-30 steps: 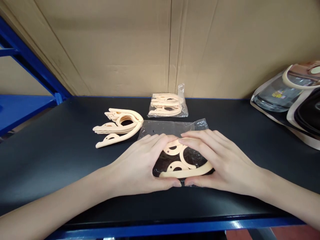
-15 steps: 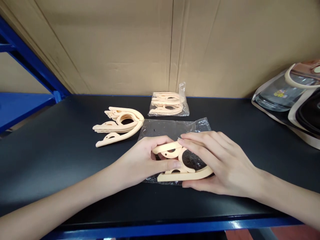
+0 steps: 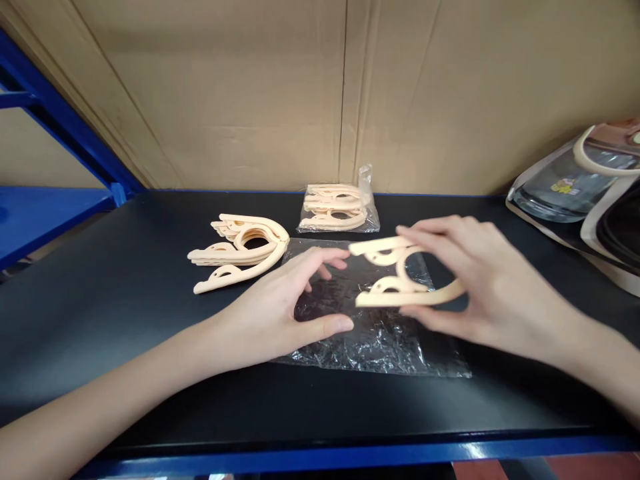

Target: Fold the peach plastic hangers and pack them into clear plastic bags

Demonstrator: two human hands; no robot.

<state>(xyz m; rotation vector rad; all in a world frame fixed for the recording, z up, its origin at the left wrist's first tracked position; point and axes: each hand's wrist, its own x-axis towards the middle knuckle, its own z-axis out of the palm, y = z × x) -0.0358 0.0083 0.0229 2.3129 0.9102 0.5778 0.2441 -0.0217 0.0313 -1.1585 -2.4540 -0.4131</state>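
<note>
My right hand [image 3: 493, 287] grips a stack of peach plastic folding hangers [image 3: 400, 273], lifted above a clear plastic bag [image 3: 380, 340] that lies flat on the black shelf top [image 3: 100, 313]. My left hand [image 3: 280, 307] hovers over the bag's left side, fingers spread and curved, holding nothing. A loose pile of the same hangers [image 3: 237, 253] lies to the left. A sealed bag of hangers [image 3: 337, 208] sits farther back by the cardboard wall.
Cardboard sheets [image 3: 300, 93] form the back wall. Blue shelf framing [image 3: 55, 127] runs along the left and the front edge. At the right edge lie bagged glass containers with lids [image 3: 590, 180].
The hangers came up off the bag, carried up and to the right by my right hand. My left hand let go of them and opened. The bag now lies flat and uncovered.
</note>
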